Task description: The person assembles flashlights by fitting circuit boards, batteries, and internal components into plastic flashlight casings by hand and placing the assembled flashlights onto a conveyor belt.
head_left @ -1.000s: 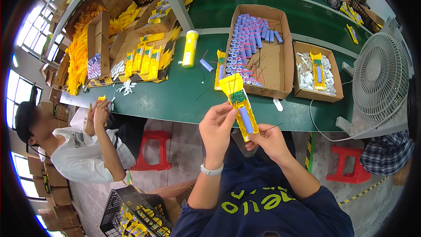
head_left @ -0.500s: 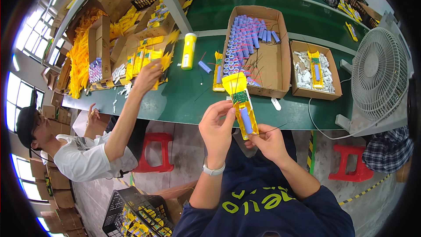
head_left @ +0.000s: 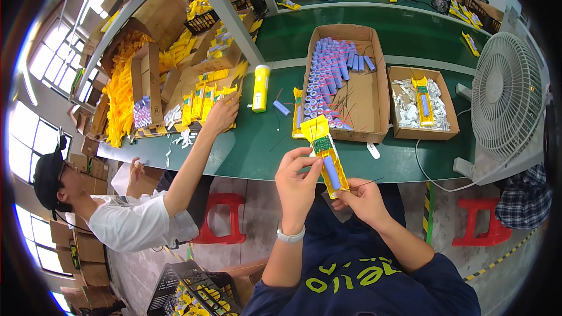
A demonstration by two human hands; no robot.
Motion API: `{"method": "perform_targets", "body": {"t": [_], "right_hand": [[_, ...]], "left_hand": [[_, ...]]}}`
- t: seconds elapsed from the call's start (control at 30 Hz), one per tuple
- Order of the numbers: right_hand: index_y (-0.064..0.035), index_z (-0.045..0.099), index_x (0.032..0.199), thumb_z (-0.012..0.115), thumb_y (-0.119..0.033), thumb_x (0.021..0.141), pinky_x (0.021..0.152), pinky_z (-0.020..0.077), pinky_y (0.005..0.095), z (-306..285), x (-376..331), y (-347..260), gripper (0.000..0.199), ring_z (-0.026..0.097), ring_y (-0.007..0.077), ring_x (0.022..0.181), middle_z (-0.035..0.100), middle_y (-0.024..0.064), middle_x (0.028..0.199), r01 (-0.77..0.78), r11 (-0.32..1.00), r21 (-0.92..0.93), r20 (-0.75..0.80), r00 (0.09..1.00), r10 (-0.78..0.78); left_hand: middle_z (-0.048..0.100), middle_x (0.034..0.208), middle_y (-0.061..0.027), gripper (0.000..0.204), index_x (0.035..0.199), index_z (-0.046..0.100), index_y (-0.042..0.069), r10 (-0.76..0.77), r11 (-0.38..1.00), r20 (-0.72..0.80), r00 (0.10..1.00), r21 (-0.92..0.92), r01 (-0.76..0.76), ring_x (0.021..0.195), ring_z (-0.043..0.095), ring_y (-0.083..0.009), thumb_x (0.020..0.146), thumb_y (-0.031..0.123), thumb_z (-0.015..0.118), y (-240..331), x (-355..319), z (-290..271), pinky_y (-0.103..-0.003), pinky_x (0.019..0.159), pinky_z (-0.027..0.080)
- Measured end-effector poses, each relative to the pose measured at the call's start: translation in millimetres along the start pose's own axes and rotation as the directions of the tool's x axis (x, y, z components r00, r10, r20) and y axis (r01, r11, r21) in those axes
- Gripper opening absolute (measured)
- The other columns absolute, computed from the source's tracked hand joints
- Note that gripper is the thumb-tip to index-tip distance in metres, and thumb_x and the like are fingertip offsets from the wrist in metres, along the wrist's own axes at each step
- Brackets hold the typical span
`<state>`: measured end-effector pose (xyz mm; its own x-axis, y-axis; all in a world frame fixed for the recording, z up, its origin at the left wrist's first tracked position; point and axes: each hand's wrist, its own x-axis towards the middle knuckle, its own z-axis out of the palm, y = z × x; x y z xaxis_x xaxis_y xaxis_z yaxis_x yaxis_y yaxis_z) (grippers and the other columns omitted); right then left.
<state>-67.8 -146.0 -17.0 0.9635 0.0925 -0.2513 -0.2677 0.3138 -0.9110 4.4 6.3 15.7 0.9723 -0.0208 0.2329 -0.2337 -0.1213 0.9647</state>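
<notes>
Both hands hold a yellow plastic casing [head_left: 317, 127] over the table's front edge. Set in it are a green circuit board [head_left: 322, 144] and a violet-blue battery cell [head_left: 333, 172], with thin wires sticking out. My left hand [head_left: 297, 182] is closed on the casing's left side, thumb and fingertips beside the board and cell. My right hand [head_left: 364, 202] pinches the lower end, a dark wire running out past its fingers. Beyond the casing stands a cardboard tray [head_left: 369, 134] of wired battery cells [head_left: 328, 76]. Another yellow casing [head_left: 297, 111] leans against its left side.
At right are a box of small white parts [head_left: 404, 118] and a white fan [head_left: 502, 96]. A yellow flashlight-like cylinder [head_left: 261, 90] and a loose cell [head_left: 281, 107] lie left of the tray. Further left, a co-worker's hand [head_left: 222, 114] touches yellow casings. A black crate [head_left: 167, 284] stands below.
The view has shifted, so the surroundings sit lower and mostly further right. My left fingertips have moved down along the casing toward the cell. Both hands keep hold of the casing.
</notes>
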Motion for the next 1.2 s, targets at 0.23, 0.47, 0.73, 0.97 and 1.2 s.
{"method": "perform_targets", "body": {"t": [0.23, 0.47, 0.73, 0.97, 1.2], "right_hand": [[0.0059, 0.064, 0.106, 0.061, -0.004, 0.092, 0.068, 0.0583, 0.0264, -2.8, 0.9, 0.4, 0.018, 0.069, 0.0156, 0.074, 0.068, 0.009, 0.088, 0.011, 1.0, 0.014, 0.025, 1.0, -0.011], [0.0058, 0.064, 0.109, 0.061, -0.005, 0.092, 0.067, 0.058, 0.0265, -2.8, 0.9, 2.8, 0.021, 0.069, 0.0157, 0.073, 0.068, 0.0093, 0.089, 0.009, 1.0, 0.02, 0.045, 0.999, -0.01], [0.0059, 0.066, 0.106, 0.062, -0.004, 0.09, 0.063, 0.0582, 0.0273, -5.5, 0.0, 3.5, 0.019, 0.069, 0.0159, 0.07, 0.069, 0.0098, 0.085, -0.036, 0.999, 0.004, 0.038, 0.999, 0.035], [0.0054, 0.066, 0.105, 0.062, -0.004, 0.09, 0.063, 0.058, 0.0268, -7.4, -1.4, 7.3, 0.018, 0.068, 0.0148, 0.069, 0.069, 0.0091, 0.084, -0.043, 0.999, 0.014, 0.017, 0.999, 0.042], [0.0046, 0.067, 0.106, 0.062, -0.004, 0.089, 0.062, 0.0571, 0.0254, -7.8, -1.0, 4.7, 0.02, 0.067, 0.013, 0.068, 0.069, 0.0077, 0.084, -0.011, 0.999, -0.041, -0.022, 1.0, 0.01]], "left_hand": [[0.06, 0.111, -0.0123, 0.01, 0.094, 0.069, -0.007, -0.089, 0.989, 0.053, 0.995, -0.111, 0.095, 0.092, 0.067, -0.0184, 0.086, -0.002, 0.068, 7.6, 1.7, -3.3, -0.029, 0.076, 0.06], [0.06, 0.109, -0.0142, 0.023, 0.109, 0.056, -0.009, -0.114, 0.956, -0.016, 0.993, -0.273, 0.105, 0.087, 0.067, -0.016, 0.088, -0.004, 0.064, 11.3, -1.5, 0.5, -0.027, 0.072, 0.06], [0.065, 0.101, -0.0099, 0.031, 0.118, 0.053, -0.007, -0.316, 0.923, 0.104, 0.943, -0.196, 0.331, 0.067, 0.06, -0.0057, 0.088, -0.002, 0.062, -2.0, 1.0, -1.0, -0.018, 0.053, 0.047], [0.068, 0.093, -0.007, 0.035, 0.123, 0.053, -0.007, -0.371, 0.911, 0.201, 0.907, -0.113, 0.398, 0.066, 0.059, -0.0049, 0.09, 0.001, 0.061, -4.6, -0.5, -3.2, -0.018, 0.053, 0.047], [0.06, 0.113, -0.0139, 0.034, 0.115, 0.057, -0.005, -0.038, 0.999, -0.059, 0.998, -0.013, 0.037, 0.084, 0.064, -0.0133, 0.083, -0.001, 0.068, 14.9, -12.9, 3.1, -0.023, 0.064, 0.053]]}}
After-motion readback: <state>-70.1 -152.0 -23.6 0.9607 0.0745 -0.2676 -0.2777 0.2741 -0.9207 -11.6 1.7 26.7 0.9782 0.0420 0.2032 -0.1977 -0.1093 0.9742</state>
